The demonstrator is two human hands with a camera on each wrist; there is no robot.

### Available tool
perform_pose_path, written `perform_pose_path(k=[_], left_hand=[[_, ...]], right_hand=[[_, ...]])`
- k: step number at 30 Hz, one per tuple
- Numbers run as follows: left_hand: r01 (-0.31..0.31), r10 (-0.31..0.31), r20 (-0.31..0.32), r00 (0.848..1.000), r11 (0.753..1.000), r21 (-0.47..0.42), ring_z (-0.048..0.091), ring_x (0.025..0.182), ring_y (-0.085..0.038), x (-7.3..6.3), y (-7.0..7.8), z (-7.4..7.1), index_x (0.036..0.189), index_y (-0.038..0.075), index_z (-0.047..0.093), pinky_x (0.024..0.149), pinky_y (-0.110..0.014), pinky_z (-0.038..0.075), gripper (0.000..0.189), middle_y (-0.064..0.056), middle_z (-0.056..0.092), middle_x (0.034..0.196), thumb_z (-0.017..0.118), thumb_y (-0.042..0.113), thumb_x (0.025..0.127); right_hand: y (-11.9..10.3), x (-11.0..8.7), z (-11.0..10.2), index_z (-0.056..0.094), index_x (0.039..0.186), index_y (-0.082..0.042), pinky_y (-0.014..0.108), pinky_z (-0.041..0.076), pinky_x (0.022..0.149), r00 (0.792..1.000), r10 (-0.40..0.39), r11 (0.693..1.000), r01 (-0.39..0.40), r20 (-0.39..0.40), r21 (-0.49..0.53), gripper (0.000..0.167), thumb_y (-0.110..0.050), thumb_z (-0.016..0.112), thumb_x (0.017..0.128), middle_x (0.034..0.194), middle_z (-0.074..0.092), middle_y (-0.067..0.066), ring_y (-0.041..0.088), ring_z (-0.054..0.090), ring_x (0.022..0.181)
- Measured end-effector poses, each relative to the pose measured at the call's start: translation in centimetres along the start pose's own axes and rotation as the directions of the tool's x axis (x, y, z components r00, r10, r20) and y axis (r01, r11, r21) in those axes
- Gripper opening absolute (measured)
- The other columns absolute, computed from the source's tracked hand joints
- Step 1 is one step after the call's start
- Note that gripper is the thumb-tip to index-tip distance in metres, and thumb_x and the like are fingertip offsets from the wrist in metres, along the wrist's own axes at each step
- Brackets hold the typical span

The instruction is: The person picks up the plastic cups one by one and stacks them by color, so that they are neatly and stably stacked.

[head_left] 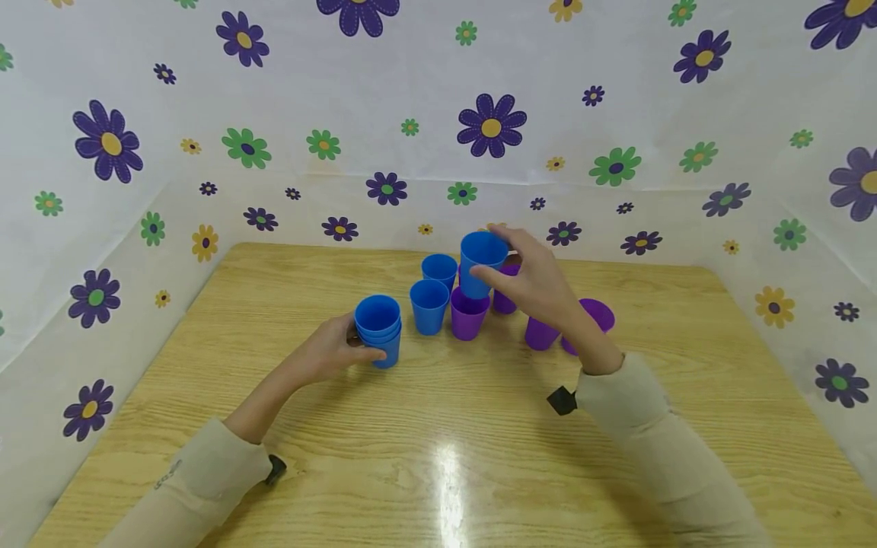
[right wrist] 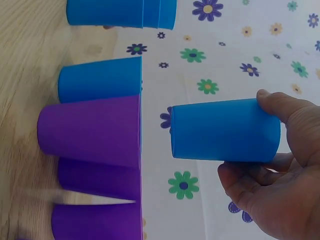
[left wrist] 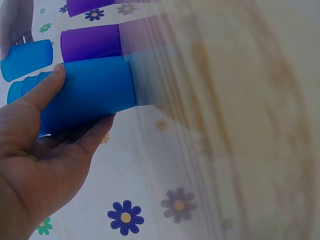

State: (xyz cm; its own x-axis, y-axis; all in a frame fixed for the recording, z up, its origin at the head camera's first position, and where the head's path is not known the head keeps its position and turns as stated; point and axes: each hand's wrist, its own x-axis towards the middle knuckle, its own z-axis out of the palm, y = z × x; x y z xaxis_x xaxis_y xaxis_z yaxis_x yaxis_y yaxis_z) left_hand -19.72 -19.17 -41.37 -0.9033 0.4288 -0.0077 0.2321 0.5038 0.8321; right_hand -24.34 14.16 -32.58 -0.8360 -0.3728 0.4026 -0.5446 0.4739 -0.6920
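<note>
My left hand (head_left: pixel 333 352) grips a nested stack of blue cups (head_left: pixel 386 351) at the left of the group, fingers and thumb round its sides. In the left wrist view the stack's base appears at the table surface. My right hand (right wrist: pixel 287 165) holds a single blue cup (right wrist: pixel 225 131) near its rim, thumb on one side and fingers on the other. That cup is upright and raised above the purple cup (head_left: pixel 469 323). Right of the stack stand two more blue cups, a nearer cup (head_left: pixel 429 312) and a farther cup (head_left: pixel 439 268).
More purple cups stand on the right: one purple cup (head_left: pixel 505 301) behind the raised cup, another (head_left: pixel 540 333) beside my right forearm, and a third (head_left: pixel 598 313) partly hidden by it. The wooden table (head_left: pixel 356 449) meets a flower-patterned white cloth (head_left: pixel 425 106) at its back.
</note>
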Motion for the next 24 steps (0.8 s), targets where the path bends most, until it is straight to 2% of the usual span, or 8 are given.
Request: perform_pose_path(k=[9, 15, 24], left_hand=[[-0.002, 0.002, -0.004, 1.000, 1.000, 0.002, 0.061, 0.124, -0.043, 0.0, 0.0, 0.0, 0.145, -0.008, 0.046, 0.104, -0.055, 0.051, 0.063, -0.026, 0.060, 0.138, 0.078, 0.012, 0.094], [0.003, -0.003, 0.003, 1.000, 1.000, -0.006, 0.061, 0.125, -0.043, 0.0, -0.1, 0.1, 0.146, -0.008, 0.046, 0.105, -0.055, 0.051, 0.064, -0.026, 0.060, 0.138, 0.077, 0.013, 0.095], [0.003, -0.003, 0.009, 1.000, 1.000, -0.017, 0.062, 0.123, -0.042, 0.0, -0.2, 0.0, 0.146, -0.008, 0.046, 0.104, -0.055, 0.051, 0.062, -0.026, 0.060, 0.137, 0.076, 0.014, 0.096]], right_hand=[[-1.4, 0.7, 2.1, 0.047, 0.150, 0.005, 0.043, 0.058, 0.096, 0.999, -0.019, 1.000, 0.018, 0.033, 0.015, 0.070, -0.020, 0.079, 0.093, 0.144, 0.055, 0.023, 0.035, 0.064, 0.117], [-2.2, 1.0, 3.4, 0.046, 0.150, 0.006, 0.041, 0.058, 0.095, 0.998, -0.022, 0.999, 0.020, 0.053, 0.044, 0.071, -0.020, 0.080, 0.092, 0.139, 0.058, 0.022, 0.034, 0.066, 0.114], [-3.9, 1.7, 4.7, 0.048, 0.149, 0.005, 0.040, 0.057, 0.095, 0.995, -0.077, 0.995, 0.073, 0.063, 0.070, 0.069, -0.019, 0.080, 0.093, 0.137, 0.058, 0.021, 0.031, 0.065, 0.112]])
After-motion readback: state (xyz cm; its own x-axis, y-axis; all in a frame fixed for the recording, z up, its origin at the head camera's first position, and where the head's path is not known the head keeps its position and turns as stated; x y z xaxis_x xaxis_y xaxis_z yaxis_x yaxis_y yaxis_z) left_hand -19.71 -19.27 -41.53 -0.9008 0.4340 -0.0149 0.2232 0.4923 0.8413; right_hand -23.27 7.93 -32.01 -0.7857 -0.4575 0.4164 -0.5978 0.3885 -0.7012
